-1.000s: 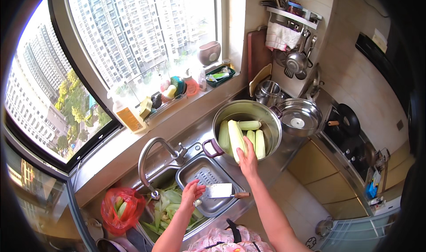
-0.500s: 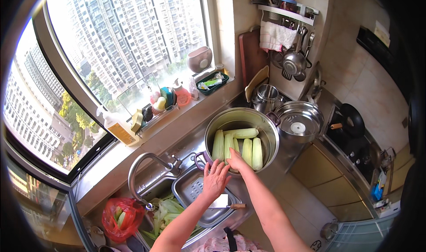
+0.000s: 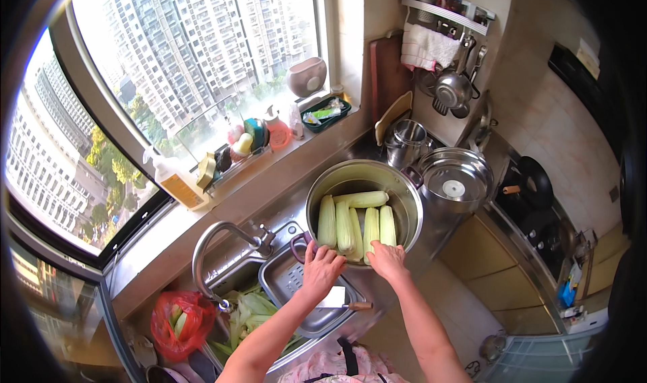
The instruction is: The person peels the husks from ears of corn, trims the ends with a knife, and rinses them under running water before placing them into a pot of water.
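Note:
A large steel pot [image 3: 412, 201] stands on the counter beside the sink, with several ears of corn [image 3: 344, 228], partly in pale green husk, lying inside. One ear lies crosswise at the far side; the others point toward me. At the pot's near left rim, beside its purple handle [image 3: 297, 248], my left hand [image 3: 322, 272] has its fingers curled over the edge. My right hand [image 3: 389, 259] closes over the near rim further right, its fingertips close to the corn ends. Below my left hand, a cleaver [image 3: 333, 298] with a wooden handle lies across a perforated steel tray [image 3: 286, 289].
Loose husks [image 3: 251, 319] fill the sink under the curved faucet [image 3: 200, 262]. A red plastic bag [image 3: 180, 326] sits at the left. Behind the pot's right side are a steel basin [image 3: 465, 174] and a steel cup [image 3: 406, 147]. Bottles and sponges line the windowsill [image 3: 269, 164].
My right hand has drawn back from the corn inside the pot and shifted right onto the near rim. My left hand's spread fingers have curled at the rim.

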Motion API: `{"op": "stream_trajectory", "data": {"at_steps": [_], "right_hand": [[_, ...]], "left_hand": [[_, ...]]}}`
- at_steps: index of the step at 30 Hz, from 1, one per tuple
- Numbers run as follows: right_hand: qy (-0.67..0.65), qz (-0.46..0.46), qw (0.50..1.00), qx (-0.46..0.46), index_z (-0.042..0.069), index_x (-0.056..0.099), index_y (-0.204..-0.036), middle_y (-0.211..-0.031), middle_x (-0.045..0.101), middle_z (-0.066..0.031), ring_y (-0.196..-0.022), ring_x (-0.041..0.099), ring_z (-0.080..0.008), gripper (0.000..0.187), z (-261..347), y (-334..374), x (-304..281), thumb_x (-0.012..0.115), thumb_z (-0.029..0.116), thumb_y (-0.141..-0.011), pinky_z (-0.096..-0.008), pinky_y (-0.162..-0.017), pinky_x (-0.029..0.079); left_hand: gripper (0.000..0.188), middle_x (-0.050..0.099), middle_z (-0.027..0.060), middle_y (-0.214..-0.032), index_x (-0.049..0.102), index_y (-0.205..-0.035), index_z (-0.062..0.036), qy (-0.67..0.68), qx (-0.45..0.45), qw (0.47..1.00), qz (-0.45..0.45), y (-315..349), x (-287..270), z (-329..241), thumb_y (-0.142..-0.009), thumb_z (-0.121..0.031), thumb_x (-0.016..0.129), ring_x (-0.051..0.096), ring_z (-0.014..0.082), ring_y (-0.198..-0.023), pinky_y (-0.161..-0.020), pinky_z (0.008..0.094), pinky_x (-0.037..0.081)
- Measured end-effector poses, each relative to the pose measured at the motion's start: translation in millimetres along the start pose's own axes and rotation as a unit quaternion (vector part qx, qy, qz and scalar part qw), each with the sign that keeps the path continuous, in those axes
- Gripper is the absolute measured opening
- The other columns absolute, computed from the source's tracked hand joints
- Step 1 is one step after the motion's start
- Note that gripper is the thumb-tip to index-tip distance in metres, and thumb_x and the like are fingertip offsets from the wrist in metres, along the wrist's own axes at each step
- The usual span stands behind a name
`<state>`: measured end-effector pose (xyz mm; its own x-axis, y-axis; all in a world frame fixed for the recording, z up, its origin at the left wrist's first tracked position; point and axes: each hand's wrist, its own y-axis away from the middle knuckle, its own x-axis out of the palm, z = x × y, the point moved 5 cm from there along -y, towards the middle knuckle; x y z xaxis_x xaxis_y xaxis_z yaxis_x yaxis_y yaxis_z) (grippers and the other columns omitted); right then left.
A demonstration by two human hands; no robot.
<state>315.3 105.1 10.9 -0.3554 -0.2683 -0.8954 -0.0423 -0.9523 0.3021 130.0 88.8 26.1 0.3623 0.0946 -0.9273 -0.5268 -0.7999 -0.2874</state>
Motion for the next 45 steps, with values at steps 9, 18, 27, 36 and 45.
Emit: {"op": "stream_trajectory", "data": {"at_steps": [9,18,27,36,45], "right_hand": [[-0.102,-0.26,0.927,-0.25,0.007,0.058,-0.122,-0.116,0.065,-0.0124,-0.108,0.06,-0.0266,0.036,111,46,-11,0.061,0.019,-0.089,-0.041,-0.099,0.038],[-0.222,-0.006,0.905,-0.363,0.007,0.06,-0.116,-0.106,0.065,-0.0127,-0.099,0.061,-0.032,0.029,218,103,117,0.061,0.014,-0.087,-0.0418,-0.086,0.046],[-0.161,0.098,0.901,-0.391,0.003,0.062,-0.111,-0.105,0.067,-0.016,-0.099,0.062,-0.035,0.026,277,127,199,0.06,0.012,-0.087,-0.0426,-0.085,0.049],[-0.121,0.115,0.903,-0.395,0.004,0.062,-0.113,-0.104,0.068,-0.0147,-0.097,0.063,-0.0349,0.028,289,135,211,0.059,0.016,-0.087,-0.0432,-0.084,0.05],[-0.11,0.137,0.924,-0.341,0.009,0.062,-0.113,-0.102,0.069,-0.0111,-0.097,0.063,-0.0325,0.027,280,127,220,0.059,0.019,-0.088,-0.044,-0.083,0.048]], "left_hand": [[0.048,0.043,0.0101,-0.142,0.055,-0.124,-0.0187,0.033,-0.107,0.993,-0.049,64,-34,17,-0.079,-0.021,0.071,0.035,0.0278,-0.136,-0.113,0.0505,0.019],[0.02,0.061,0.0089,-0.103,0.065,-0.101,-0.0147,0.016,-0.3,0.95,-0.089,274,-67,107,-0.082,-0.012,0.063,0.053,0.0275,-0.11,-0.099,0.0459,0.036],[0.017,0.064,0.0116,-0.093,0.066,-0.092,-0.0094,-0.073,-0.46,0.852,-0.238,424,-122,226,-0.08,-0.003,0.057,0.058,0.0317,-0.092,-0.081,0.0432,0.046],[0.035,0.062,0.0102,-0.108,0.064,-0.114,-0.0114,-0.16,-0.487,0.858,-0.024,480,-106,324,-0.081,-0.006,0.054,0.058,0.0304,-0.1,-0.085,0.0429,0.05],[0.068,0.051,0.0112,-0.116,0.05,-0.124,-0.0113,-0.22,-0.497,0.826,0.149,477,-91,339,-0.062,-0.014,0.077,0.048,0.0304,-0.114,-0.091,0.0432,0.04]]}}
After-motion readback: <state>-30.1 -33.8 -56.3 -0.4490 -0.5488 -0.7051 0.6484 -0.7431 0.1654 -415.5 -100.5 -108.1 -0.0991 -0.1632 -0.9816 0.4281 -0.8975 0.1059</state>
